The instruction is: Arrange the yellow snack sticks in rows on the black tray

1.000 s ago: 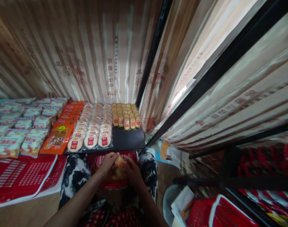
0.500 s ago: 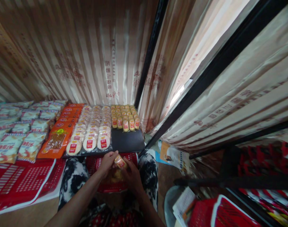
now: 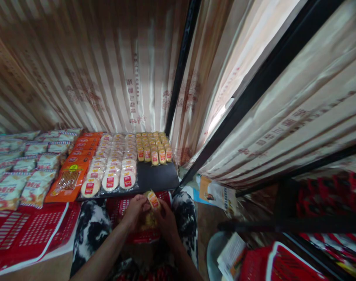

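Note:
My right hand grips a small yellow wrapped snack cake with a red and white label, tilted upward just in front of the shelf edge. Close on its left is my left hand, fingers curled in; whether anything is in them is hidden. Below both hands, between the knees, a red basket holds more yellow packets, partly covered by the hands. Matching yellow snack cakes stand in rows at the right end of the black shelf.
Left of the yellow rows lie round white rice crackers, orange snack bags and pale snack bags. A red basket sits low at left. Black posts and a curtain rise behind. A basin stands at right.
The snack cake has moved slightly right and is tipped more upright in my right hand. My left hand's fingers have drawn away from it to the left. The view has shifted a little.

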`<action>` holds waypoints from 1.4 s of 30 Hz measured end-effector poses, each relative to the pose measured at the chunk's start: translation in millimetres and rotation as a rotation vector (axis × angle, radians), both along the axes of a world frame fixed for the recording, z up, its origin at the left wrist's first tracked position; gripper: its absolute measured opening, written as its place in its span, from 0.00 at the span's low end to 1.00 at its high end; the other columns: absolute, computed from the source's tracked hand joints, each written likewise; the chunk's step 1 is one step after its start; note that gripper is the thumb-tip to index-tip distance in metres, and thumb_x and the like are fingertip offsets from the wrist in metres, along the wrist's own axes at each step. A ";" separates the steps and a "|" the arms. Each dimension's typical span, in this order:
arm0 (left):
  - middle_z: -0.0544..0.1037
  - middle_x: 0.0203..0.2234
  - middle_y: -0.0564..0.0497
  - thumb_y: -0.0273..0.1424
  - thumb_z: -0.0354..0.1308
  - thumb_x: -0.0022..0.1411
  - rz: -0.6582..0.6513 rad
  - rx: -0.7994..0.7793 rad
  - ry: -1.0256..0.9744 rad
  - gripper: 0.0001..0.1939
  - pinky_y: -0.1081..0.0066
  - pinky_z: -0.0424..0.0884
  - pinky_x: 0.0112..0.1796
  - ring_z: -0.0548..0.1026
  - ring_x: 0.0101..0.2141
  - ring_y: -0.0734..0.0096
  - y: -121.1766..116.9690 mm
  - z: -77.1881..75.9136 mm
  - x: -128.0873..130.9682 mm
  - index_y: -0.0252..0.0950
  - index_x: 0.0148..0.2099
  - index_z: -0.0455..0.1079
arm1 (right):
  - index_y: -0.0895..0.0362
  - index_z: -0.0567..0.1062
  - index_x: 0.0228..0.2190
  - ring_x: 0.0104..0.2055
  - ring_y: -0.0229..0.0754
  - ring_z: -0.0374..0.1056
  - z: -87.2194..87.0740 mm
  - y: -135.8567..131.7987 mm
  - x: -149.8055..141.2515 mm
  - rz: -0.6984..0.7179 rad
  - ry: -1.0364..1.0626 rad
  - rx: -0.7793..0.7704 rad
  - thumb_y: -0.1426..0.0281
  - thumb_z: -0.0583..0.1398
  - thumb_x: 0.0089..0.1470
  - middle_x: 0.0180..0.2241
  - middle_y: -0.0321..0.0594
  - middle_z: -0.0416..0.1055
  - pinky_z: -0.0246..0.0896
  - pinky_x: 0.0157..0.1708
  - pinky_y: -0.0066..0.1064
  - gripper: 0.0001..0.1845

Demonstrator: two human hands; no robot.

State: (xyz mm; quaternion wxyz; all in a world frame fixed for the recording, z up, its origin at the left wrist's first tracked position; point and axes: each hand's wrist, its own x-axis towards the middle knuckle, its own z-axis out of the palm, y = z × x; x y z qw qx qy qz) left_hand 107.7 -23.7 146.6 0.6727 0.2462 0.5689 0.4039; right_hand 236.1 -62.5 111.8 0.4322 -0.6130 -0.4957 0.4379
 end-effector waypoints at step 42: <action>0.78 0.33 0.45 0.30 0.50 0.46 -0.079 0.334 0.358 0.13 0.66 0.69 0.38 0.74 0.37 0.61 12.9 -4.8 2.2 0.35 0.34 0.72 | 0.52 0.75 0.35 0.36 0.42 0.67 27.5 42.7 -0.9 -0.055 -0.409 0.106 0.64 0.53 0.52 0.32 0.38 0.72 0.60 0.36 0.30 0.13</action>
